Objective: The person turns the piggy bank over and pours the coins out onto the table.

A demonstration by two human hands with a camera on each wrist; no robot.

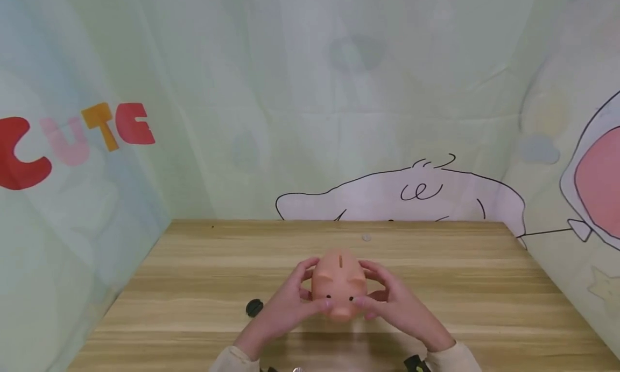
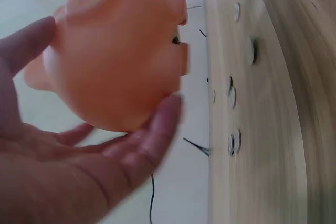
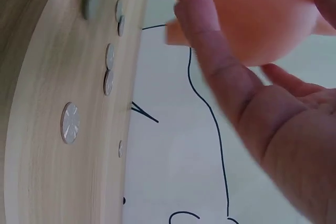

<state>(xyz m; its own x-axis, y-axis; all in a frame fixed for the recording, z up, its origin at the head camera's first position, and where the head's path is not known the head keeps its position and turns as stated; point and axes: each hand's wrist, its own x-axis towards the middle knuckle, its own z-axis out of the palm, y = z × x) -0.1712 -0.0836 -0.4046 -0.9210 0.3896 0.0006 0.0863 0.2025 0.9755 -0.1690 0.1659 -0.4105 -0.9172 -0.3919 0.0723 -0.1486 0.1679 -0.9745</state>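
A pinkish-orange piggy bank (image 1: 339, 288) is held upright above the table, snout toward me and coin slot on top. My left hand (image 1: 290, 301) grips its left side, thumb beside the snout and fingers round the flank. On the opposite side, my right hand (image 1: 394, 304) holds it the same way. From below, the left wrist view shows its short legs and a dark spot between them. Several silver coins (image 3: 70, 123) lie on the table beneath and behind it. One coin (image 1: 366, 237) shows near the table's far edge.
A small round black object (image 1: 254, 307) sits left of my left forearm. The wooden table (image 1: 194, 275) ends at a printed cloth backdrop (image 1: 218, 119) behind and at both sides. At the bottom edge of the head view, another coin (image 1: 297, 369) is partly visible.
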